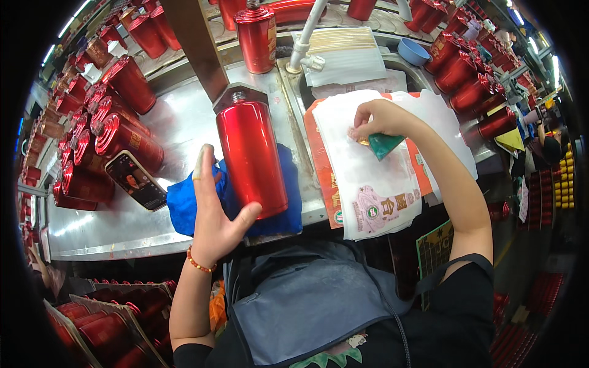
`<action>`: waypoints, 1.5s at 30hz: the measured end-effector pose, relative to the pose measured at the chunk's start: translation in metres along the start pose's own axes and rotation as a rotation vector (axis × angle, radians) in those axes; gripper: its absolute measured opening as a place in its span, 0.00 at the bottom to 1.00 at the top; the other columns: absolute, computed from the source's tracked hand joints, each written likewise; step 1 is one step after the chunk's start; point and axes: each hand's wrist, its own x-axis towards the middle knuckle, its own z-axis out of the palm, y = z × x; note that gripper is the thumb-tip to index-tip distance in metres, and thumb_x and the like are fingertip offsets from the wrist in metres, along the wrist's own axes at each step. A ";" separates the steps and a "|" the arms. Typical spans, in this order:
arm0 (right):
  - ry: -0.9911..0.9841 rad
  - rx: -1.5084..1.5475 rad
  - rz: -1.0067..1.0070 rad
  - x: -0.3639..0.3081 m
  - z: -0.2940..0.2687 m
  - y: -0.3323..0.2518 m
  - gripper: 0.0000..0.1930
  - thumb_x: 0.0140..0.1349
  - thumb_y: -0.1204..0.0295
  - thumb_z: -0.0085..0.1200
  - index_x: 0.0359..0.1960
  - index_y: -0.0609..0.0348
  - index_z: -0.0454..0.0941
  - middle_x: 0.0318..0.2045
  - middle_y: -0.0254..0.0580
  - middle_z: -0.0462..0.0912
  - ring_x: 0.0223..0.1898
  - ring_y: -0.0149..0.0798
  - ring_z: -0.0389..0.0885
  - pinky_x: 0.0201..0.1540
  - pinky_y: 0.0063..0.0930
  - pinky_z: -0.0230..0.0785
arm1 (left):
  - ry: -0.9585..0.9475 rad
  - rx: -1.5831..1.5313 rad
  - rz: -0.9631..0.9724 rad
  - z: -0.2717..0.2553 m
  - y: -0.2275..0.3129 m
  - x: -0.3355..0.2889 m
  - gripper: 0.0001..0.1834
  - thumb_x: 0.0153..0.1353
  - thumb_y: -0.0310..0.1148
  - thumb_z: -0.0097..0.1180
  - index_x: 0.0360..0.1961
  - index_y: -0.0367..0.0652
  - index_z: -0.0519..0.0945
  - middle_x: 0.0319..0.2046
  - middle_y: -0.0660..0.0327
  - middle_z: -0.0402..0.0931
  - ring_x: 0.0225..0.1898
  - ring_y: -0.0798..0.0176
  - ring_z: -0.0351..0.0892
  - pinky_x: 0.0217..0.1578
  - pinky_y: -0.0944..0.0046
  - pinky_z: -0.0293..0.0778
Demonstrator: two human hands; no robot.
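A shiny red bottle (250,153) lies on a folded blue cloth (293,196) at the front of the metal worktop, its neck against a dark angular holder (248,92). Beside its lower left side is my left hand (216,205), fingers stretched and thumb spread, with no grip on it. My right hand (383,118) is closed on a green triangular scraper (386,146) above a stack of white decal sheets (350,122). Its pinched fingertips meet at the paper, near a small gold-coloured bit (364,142). Gold and pink printing shows on the stack's near end.
A phone (135,180) leans among several red bottles (129,140) at the left. Another red bottle (255,38) stands behind the holder. A white pipe (305,43) and a blue bowl (413,52) are at the back; more red bottles (469,76) line the right.
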 end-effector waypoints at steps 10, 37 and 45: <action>-0.141 -0.054 0.074 0.004 -0.002 -0.026 0.17 0.54 0.68 0.70 0.40 0.67 0.80 0.30 0.40 0.87 0.31 0.31 0.84 0.35 0.24 0.73 | 0.082 0.034 0.092 -0.008 0.009 -0.011 0.58 0.54 0.44 0.75 0.77 0.35 0.51 0.73 0.39 0.53 0.73 0.41 0.56 0.69 0.47 0.63; 0.115 0.602 -0.483 -0.097 0.002 -0.182 0.07 0.60 0.83 0.63 0.31 0.60 0.77 0.47 0.45 0.84 0.30 0.18 0.78 0.31 0.14 0.69 | 0.130 -0.349 0.282 0.036 0.093 0.040 0.20 0.54 0.36 0.75 0.43 0.39 0.80 0.40 0.54 0.80 0.39 0.52 0.79 0.42 0.59 0.76; 0.086 0.530 -0.545 -0.106 0.018 -0.177 0.06 0.62 0.81 0.65 0.37 0.62 0.80 0.32 0.32 0.84 0.33 0.20 0.81 0.35 0.14 0.70 | -0.132 -0.708 -0.086 -0.001 0.085 0.005 0.08 0.63 0.28 0.68 0.40 0.37 0.84 0.33 0.58 0.81 0.30 0.68 0.84 0.31 0.70 0.77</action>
